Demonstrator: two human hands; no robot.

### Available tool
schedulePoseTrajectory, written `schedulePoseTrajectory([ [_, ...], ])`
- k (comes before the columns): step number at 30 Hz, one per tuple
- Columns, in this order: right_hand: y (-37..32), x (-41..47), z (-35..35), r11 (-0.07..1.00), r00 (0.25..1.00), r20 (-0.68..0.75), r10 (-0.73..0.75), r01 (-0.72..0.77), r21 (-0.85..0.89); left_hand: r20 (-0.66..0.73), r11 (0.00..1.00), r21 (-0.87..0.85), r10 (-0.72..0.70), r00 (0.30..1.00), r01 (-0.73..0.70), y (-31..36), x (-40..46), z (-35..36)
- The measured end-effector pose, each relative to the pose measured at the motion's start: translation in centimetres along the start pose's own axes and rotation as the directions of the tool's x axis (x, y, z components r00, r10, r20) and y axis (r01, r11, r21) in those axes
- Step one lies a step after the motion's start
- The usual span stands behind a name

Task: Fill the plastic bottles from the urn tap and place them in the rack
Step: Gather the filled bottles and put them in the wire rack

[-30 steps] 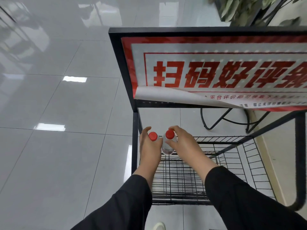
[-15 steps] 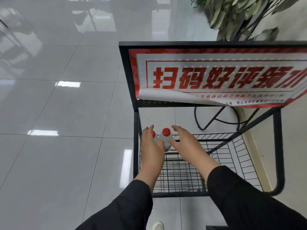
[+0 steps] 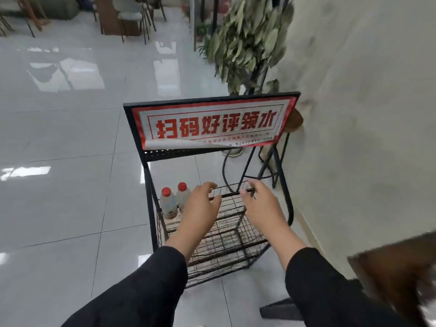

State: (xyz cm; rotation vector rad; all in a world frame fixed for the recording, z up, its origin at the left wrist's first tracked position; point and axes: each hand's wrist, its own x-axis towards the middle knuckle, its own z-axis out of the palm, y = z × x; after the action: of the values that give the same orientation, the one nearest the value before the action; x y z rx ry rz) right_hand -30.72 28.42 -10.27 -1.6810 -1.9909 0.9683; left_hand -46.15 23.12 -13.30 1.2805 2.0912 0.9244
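Note:
Two clear plastic bottles with red caps stand upright side by side in the far left corner of the black wire rack [image 3: 232, 234]: the left bottle [image 3: 168, 202] and the right bottle [image 3: 182, 195]. My left hand [image 3: 201, 204] hovers just right of them with relaxed fingers, holding nothing. Over the rack's far right part, my right hand [image 3: 260, 204] is likewise empty, its fingers loosely spread. No urn is in view.
A red and white sign [image 3: 212, 123] tops the rack's black frame. A leafy plant [image 3: 247, 41] and a black stand [image 3: 271, 161] are behind it, beside the wall [image 3: 365, 114] on the right. Glossy tiled floor [image 3: 59, 185] lies to the left. Something brown and blurred [image 3: 398, 272] sits at lower right.
Both hands have let go of the two bottles and pulled back to the right. The bottles now stand in the rack's corner. The camera has lifted, showing more of the room.

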Motion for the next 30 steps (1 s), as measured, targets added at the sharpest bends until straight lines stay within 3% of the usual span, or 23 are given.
schedulePoseTrajectory([
  [7,0.7,-16.6,-9.7,0.991,0.978,-0.205,-0.04,0.065,0.114,-0.058,0.981,-0.028,0.192,0.98,-0.194,9.7,-13.1,-1.4],
  [10,1.9,-26.2,-13.8,0.983,0.963,-0.265,-0.053,0.097,0.156,-0.09,0.953,-0.036,0.296,0.951,-0.3,13.6,-21.7,-1.5],
  [15,6.8,-42.6,-19.0,0.97,0.909,-0.412,-0.056,0.147,0.194,-0.023,0.86,-0.167,0.485,0.874,-0.481,19.1,-35.7,1.4],
  [20,12.1,-55.7,-24.4,0.973,0.853,-0.517,0.07,0.056,0.224,0.141,0.769,-0.293,0.622,0.77,-0.568,23.9,-46.5,6.0],
  [23,14.9,-60.9,-27.8,0.982,0.77,-0.623,0.139,-0.029,0.184,0.196,0.7,-0.358,0.704,0.683,-0.618,26.8,-50.8,8.8],
  [27,18.0,-65.4,-32.4,0.978,0.626,-0.752,0.207,-0.138,0.155,0.3,0.623,-0.306,0.781,0.548,-0.72,30.6,-54.9,11.3],
  [30,20.2,-66.9,-35.2,0.973,0.565,-0.799,0.206,-0.202,0.108,0.344,0.567,-0.239,0.809,0.477,-0.788,33.3,-56.6,13.3],
])
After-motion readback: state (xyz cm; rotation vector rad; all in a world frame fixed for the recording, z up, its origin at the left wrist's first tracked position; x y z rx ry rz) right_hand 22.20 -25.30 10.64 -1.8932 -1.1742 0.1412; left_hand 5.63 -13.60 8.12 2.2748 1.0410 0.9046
